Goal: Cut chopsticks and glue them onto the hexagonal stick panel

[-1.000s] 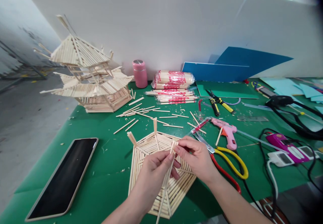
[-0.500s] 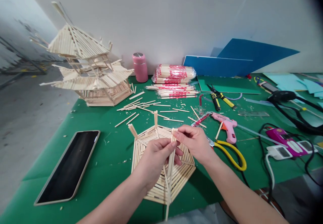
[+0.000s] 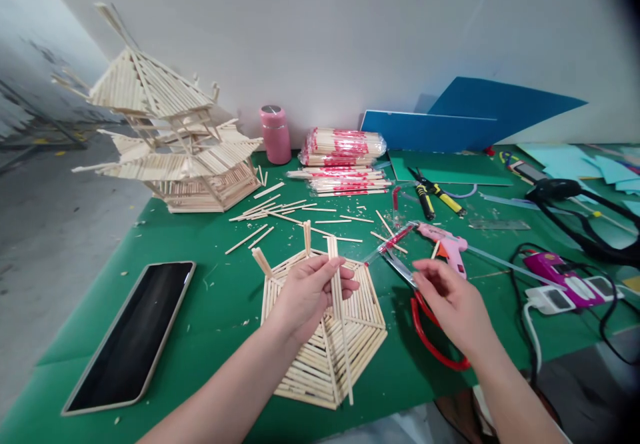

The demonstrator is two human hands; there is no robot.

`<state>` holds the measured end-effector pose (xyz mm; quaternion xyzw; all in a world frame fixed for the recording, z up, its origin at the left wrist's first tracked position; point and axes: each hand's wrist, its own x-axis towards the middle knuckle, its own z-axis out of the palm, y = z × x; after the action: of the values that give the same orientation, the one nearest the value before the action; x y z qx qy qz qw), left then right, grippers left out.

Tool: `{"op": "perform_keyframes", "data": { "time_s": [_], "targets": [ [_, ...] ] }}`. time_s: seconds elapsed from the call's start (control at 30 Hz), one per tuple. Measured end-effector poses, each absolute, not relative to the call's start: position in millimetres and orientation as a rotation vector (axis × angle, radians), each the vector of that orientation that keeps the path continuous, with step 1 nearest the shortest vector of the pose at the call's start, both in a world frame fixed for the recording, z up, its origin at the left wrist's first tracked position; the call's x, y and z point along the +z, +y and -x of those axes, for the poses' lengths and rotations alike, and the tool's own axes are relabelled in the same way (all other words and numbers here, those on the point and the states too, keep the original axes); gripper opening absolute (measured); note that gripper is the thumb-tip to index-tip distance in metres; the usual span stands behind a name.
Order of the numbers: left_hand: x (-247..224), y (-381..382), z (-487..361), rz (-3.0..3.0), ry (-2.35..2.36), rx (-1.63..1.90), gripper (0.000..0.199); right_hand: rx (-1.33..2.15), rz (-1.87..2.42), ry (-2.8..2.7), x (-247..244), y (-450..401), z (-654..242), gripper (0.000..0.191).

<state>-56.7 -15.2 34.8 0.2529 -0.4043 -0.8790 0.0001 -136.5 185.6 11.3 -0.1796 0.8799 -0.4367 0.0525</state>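
My left hand (image 3: 313, 294) pinches a small bundle of thin wooden sticks (image 3: 336, 284) above a many-sided panel of sticks (image 3: 310, 371). One longer stick slants down from the bundle over the panel. Two short stick bunches stand up at the panel's back left, the nearer (image 3: 263, 263) leaning left. To the right, my right hand (image 3: 447, 301) is closed on a red-handled cutting tool (image 3: 431, 345), partly hiding its handles. The tool's metal jaws point back and left, by a red-and-clear strip.
A stick pagoda (image 3: 200, 164) stands back left, a phone (image 3: 133, 337) front left. Behind are a pink bottle (image 3: 276, 137), packed sticks (image 3: 345, 147) and loose sticks. Pliers (image 3: 433, 194), a glue gun (image 3: 447, 247) and cables are on the right.
My right hand has left the stick bundle and moved right to the cutting tool, which has turned from its yellow side to red. The bundle in my left hand has shifted slightly left.
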Motion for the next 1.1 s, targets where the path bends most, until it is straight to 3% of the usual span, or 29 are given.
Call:
{"op": "perform_keyframes", "data": {
  "time_s": [0.13,0.3,0.43,0.53,0.73,1.1],
  "targets": [
    [33,-16,61,-0.8,-1.235,-2.727,0.009,-0.93,0.588,2.945,-17,236,133,0.023],
    [33,-17,63,-0.812,-1.178,-2.706,0.007,-0.749,0.738,3.056,-26,249,126,0.025],
    [36,-12,63,-0.796,-1.153,-2.682,0.008,-1.041,0.716,3.102,-7,220,115,0.02],
    [41,-2,62,-0.754,-1.137,-2.67,0.01,-1.324,0.835,2.691,10,182,102,0.013],
    [47,9,59,-0.766,-1.059,-2.673,0.011,-1.362,0.965,2.354,21,123,82,0.021],
    [37,3,42,-0.741,-1.236,-2.623,0.015,-1.483,0.784,2.032,20,123,87,0.033]
  ]
}}
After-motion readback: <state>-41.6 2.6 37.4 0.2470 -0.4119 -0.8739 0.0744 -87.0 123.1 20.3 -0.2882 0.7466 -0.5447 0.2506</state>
